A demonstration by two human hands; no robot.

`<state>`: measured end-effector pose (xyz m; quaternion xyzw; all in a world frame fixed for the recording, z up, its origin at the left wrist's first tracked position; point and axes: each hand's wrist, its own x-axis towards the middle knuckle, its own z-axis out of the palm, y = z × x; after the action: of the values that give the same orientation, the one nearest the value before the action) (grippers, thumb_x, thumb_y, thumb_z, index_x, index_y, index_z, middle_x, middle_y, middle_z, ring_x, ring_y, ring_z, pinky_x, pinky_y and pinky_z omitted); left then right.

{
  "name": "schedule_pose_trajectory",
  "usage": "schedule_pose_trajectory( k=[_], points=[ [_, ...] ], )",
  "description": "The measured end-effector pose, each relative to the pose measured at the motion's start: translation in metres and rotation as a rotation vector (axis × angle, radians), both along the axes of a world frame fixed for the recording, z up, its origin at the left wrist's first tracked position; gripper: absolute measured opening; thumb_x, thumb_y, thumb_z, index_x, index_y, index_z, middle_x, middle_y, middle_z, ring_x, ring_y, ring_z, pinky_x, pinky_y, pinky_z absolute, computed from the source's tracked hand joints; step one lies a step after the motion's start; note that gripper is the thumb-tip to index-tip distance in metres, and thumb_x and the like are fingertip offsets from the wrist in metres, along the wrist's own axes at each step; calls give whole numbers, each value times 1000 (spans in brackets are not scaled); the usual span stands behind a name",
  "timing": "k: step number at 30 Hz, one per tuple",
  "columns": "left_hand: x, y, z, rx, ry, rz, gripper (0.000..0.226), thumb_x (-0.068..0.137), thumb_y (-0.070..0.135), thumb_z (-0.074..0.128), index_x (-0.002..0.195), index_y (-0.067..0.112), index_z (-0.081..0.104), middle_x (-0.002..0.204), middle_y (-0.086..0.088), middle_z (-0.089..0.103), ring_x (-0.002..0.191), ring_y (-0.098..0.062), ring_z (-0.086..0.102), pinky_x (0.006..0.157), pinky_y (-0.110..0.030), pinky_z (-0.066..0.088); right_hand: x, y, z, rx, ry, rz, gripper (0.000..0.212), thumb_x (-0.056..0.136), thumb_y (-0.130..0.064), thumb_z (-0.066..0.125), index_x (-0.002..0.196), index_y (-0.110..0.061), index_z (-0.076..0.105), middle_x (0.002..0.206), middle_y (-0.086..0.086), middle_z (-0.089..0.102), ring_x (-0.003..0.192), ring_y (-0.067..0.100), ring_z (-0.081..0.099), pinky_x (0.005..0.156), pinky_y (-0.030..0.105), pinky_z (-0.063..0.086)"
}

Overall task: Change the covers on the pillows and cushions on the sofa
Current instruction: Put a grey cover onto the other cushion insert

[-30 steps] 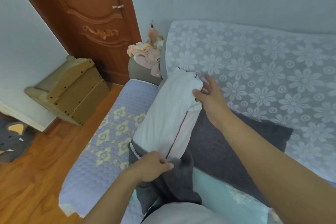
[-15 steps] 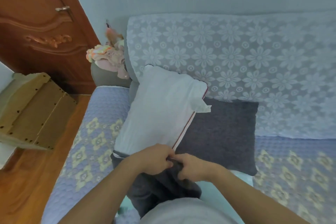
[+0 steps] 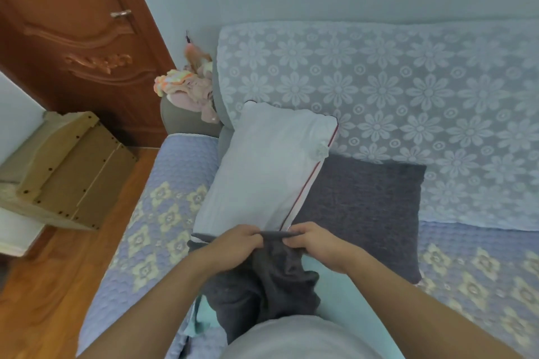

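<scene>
I have both hands on the open edge of the dark grey cover (image 3: 262, 280), at the near end of the white pillow (image 3: 268, 166). My left hand (image 3: 233, 245) has its grip closed, fingers curled over the hem, and my right hand (image 3: 315, 242) pinches the same hem just beside it, so the edge runs taut between them. The pillow leans with its far end against the flowered sofa back (image 3: 408, 90). Only its near end sits inside the cover; the rest is bare. The cover's slack is bunched below the pillow, toward my body.

I judge the step in hand to be drawing the cover onto or off the pillow; which way I cannot tell. Either way, the next move calls for spreading the hands apart along the hem so the opening clears both pillow corners evenly. A second dark grey cushion (image 3: 367, 207) lies just right of the pillow.
</scene>
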<state>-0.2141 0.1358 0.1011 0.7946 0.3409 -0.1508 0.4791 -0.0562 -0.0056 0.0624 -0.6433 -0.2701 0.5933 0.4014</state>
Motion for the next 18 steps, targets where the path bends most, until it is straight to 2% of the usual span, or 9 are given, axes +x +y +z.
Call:
schedule_pose_trajectory(
  k=[3, 5, 7, 9, 10, 12, 15, 16, 18],
  points=[
    [-4, 14, 13, -34, -11, 19, 25, 95, 40, 60, 83, 19, 67, 79, 9, 69, 76, -10, 64, 72, -29, 47, -4, 12, 2, 10, -15, 62, 15, 94, -20, 64, 82, -15, 69, 83, 5, 70, 80, 19, 64, 77, 31, 51],
    [-8, 27, 20, -112, 81, -101, 39, 87, 59, 69, 95, 21, 71, 92, 10, 75, 85, -7, 69, 81, -27, 54, -5, 22, 6, 14, -45, 97, 12, 92, -22, 66, 82, -15, 65, 79, 4, 63, 76, 19, 58, 73, 33, 45],
    [-13, 39, 22, -93, 210, -305, 39, 83, 51, 77, 101, 16, 73, 97, 3, 76, 92, -15, 71, 88, -32, 56, -6, 28, 10, -14, -28, 180, 19, 89, -33, 71, 87, -14, 69, 87, 5, 70, 84, 20, 65, 81, 33, 50],
    [-16, 51, 23, 41, 217, -418, 24, 90, 34, 73, 90, 10, 71, 80, 3, 71, 81, -18, 65, 75, -28, 51, -10, 30, 15, -56, -57, 369, 32, 83, -44, 76, 104, -20, 73, 107, 0, 75, 102, 17, 70, 96, 30, 53],
    [-15, 55, 23, 85, 178, -386, 18, 93, 28, 69, 87, 11, 71, 77, 4, 68, 77, -16, 62, 71, -26, 48, -13, 32, 16, -77, -79, 464, 38, 81, -44, 78, 111, -23, 71, 113, -1, 74, 107, 16, 68, 99, 31, 52],
    [-15, 60, 18, 24, 91, -206, 14, 96, 21, 64, 88, 13, 72, 84, -3, 71, 83, -20, 66, 77, -31, 51, -16, 35, 18, -90, -164, 567, 39, 80, -34, 81, 114, -21, 69, 115, -3, 72, 109, 17, 67, 99, 32, 53],
    [-20, 57, 5, -239, 16, 66, 17, 98, 15, 62, 105, 5, 74, 107, -13, 75, 102, -31, 71, 98, -44, 55, -5, 38, 19, -71, -371, 494, 9, 87, -26, 73, 96, -22, 72, 103, -2, 73, 100, 20, 67, 87, 29, 54],
    [-22, 52, 2, -274, 28, 72, 22, 98, 22, 65, 110, 6, 74, 110, -12, 75, 105, -29, 71, 101, -45, 54, 2, 37, 17, -75, -352, 435, 3, 90, -25, 71, 92, -23, 73, 99, -3, 74, 98, 19, 67, 84, 27, 53],
    [-24, 42, 2, -330, 137, -13, 43, 91, 46, 73, 115, 11, 74, 113, -7, 76, 107, -24, 72, 101, -42, 55, 10, 34, 15, -98, -194, 364, 8, 93, -22, 69, 96, -20, 75, 100, -5, 76, 99, 16, 69, 90, 28, 53]
  ],
)
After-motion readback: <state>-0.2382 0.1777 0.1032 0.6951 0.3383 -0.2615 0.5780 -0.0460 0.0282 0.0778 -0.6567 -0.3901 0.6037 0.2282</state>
